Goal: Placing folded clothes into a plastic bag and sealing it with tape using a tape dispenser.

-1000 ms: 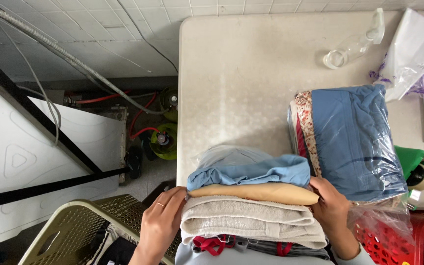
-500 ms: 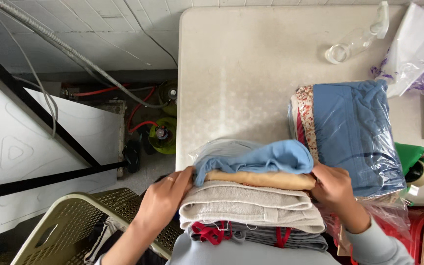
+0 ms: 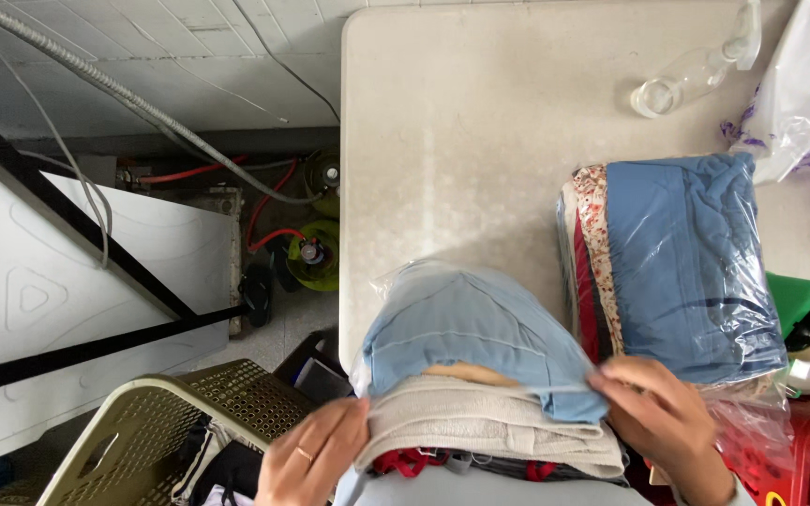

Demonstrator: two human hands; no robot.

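Hands at the near edge of the worktop (image 3: 480, 122), one to each side of a stack of folded clothes (image 3: 485, 384). Stack sits at the worktop's front edge, partly overhanging toward the person. Top layer is a light blue garment (image 3: 466, 333); under it a tan piece shows, then a beige folded towel-like cloth (image 3: 489, 426), with red and grey fabric at the bottom. A thin clear plastic bag (image 3: 396, 281) covers the far end of the stack.

Left hand (image 3: 311, 459), ring on one finger, has its fingers pinched on the bag's edge at the stack's left corner. Right hand (image 3: 663, 422) has fingers closed on the bag's edge and the blue garment's hem at the right corner.

Just right of the stack lies a second bundle (image 3: 686, 262), already wrapped in clear plastic, blue cloth on top with floral and red layers at its left side. An empty clear bottle (image 3: 696, 70) lies at the far right of the worktop. An olive plastic basket (image 3: 142, 431) stands on the floor to the left, clothes inside.
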